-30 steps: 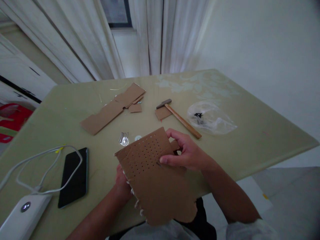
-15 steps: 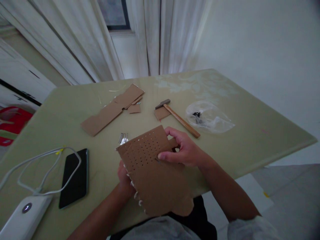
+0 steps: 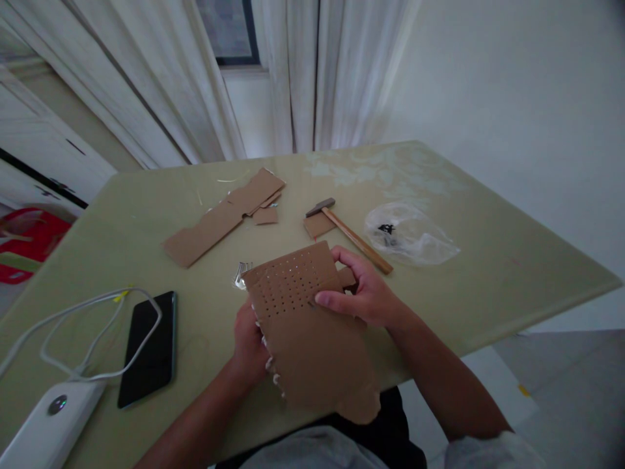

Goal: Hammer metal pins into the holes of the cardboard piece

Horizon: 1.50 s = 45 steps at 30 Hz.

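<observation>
Head view, centre of the frame: the perforated cardboard sheet is gripped by the left hand at its left edge and pinched by the right hand at its right edge.

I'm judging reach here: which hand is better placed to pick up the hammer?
Probably the right hand. It grips the far right edge of the perforated cardboard sheet, close to the hammer and its wooden handle. The left hand supports the sheet's left edge, farther away.

phone left of cardboard, hammer behind
</observation>
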Each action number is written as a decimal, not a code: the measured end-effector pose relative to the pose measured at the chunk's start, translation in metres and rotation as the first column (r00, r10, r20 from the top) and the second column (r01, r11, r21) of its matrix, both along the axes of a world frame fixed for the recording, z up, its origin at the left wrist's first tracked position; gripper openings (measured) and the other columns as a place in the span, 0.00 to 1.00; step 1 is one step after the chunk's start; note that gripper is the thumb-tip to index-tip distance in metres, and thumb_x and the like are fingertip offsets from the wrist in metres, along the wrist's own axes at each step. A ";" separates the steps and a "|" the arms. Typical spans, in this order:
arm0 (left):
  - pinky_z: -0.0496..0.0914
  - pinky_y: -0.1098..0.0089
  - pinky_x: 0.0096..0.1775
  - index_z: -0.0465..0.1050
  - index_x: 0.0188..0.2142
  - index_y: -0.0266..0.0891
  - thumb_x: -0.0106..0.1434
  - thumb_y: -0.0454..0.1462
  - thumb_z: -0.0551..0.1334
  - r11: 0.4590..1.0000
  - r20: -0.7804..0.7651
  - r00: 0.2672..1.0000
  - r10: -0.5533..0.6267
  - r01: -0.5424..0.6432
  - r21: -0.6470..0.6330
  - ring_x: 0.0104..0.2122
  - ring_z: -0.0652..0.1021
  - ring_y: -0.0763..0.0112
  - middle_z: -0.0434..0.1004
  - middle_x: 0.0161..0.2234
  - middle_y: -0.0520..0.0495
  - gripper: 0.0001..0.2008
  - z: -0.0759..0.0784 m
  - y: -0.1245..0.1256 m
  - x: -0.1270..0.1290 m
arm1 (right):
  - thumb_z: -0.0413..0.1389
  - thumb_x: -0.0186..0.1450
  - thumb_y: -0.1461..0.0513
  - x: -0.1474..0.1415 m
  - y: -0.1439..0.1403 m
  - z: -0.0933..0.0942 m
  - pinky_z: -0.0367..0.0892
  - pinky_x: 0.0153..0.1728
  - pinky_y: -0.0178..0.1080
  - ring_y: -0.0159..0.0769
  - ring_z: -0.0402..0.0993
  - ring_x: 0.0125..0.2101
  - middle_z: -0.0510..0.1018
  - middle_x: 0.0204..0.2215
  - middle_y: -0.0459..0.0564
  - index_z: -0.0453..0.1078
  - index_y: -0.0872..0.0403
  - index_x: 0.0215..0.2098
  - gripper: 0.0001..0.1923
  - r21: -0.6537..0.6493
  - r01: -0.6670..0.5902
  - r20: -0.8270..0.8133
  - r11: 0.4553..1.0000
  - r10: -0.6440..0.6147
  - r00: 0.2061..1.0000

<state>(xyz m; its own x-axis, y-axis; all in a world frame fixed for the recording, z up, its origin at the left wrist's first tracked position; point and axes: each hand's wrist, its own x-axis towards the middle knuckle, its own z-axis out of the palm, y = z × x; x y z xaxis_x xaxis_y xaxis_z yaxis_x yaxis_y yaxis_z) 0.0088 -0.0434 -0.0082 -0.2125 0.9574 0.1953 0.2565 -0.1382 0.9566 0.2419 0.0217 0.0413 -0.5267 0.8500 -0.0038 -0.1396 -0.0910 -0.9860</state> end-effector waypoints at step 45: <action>0.65 0.30 0.74 0.79 0.48 0.41 0.80 0.33 0.64 0.575 -0.341 0.940 0.029 0.263 0.774 0.59 0.88 0.54 0.91 0.46 0.45 0.04 -0.016 0.007 0.003 | 0.73 0.64 0.62 -0.014 -0.018 0.003 0.72 0.29 0.27 0.29 0.78 0.34 0.80 0.40 0.45 0.70 0.51 0.51 0.22 0.160 -0.045 0.013 0.986 0.044 0.999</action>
